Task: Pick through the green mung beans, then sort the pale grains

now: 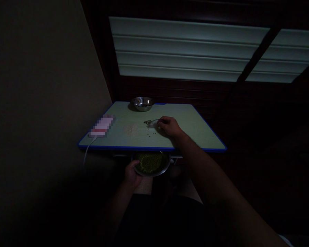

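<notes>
My left hand point(133, 175) grips the left rim of a metal bowl point(154, 174), thumb over the edge. Small green beans point(150, 162), resembling mung beans, lie in this bowl, which sits below the table's front edge over my lap. Above the tabletop, my right hand point(168, 126) pinches a thin, pale, see-through piece point(153, 124); its exact kind is too dim to make out. That piece touches a small heap of dark beans point(147, 122), with a few loose ones nearer the front. To their left lies a patch of pale grains point(131, 130).
A second metal bowl point(142, 104) stands at the back of the pale green table point(195, 135) with its blue edge. A blurred-out phone-like object point(102, 126) lies at the left, a white cable point(86, 151) hanging from it. A wall and slatted panels enclose the table.
</notes>
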Motion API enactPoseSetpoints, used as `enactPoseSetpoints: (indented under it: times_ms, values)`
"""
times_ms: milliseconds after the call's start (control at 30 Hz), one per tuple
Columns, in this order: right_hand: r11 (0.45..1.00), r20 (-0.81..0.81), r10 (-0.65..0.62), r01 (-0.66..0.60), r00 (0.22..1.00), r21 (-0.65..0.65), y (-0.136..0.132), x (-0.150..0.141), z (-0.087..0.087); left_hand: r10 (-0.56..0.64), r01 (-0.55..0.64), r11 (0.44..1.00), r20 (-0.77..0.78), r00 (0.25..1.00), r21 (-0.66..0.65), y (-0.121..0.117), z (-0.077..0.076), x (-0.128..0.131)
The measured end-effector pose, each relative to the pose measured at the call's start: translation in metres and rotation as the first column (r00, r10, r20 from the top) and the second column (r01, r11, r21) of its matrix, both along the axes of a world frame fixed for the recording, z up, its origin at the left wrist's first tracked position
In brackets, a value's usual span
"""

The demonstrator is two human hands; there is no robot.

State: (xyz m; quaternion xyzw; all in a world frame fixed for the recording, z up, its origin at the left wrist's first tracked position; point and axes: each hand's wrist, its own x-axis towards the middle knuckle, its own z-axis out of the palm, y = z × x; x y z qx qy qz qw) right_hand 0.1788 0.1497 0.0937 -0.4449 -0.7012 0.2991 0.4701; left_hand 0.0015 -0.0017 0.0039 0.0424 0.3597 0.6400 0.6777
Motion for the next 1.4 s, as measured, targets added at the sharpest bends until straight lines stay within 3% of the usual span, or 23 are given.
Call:
enactPoseSetpoints:
  times_ms: [433,1133,1400]
  values:
    - [0.997,0.01,0.078,-0.078,0.997,-0.008,0.0007,0.0002,-0.0017,-0.008,0.008,1.0,-0.035,0.999,-0.002,-0.0005,0.0025,0.001]
    - [0.997,0.141,0.004,-0.014,0.99,0.071,0.0017,-0.0001,-0.004,-0.002,0.002,1.0,-0.008,1.0,0.005,-0.0003,0.0009,0.001]
    - [0.996,0.118,0.062,-0.069,0.991,0.06,0.0039,-0.0023,-0.004,-0.014,0.014,1.0,0.012,1.0,-0.004,-0.0012,0.0009,0.0002]
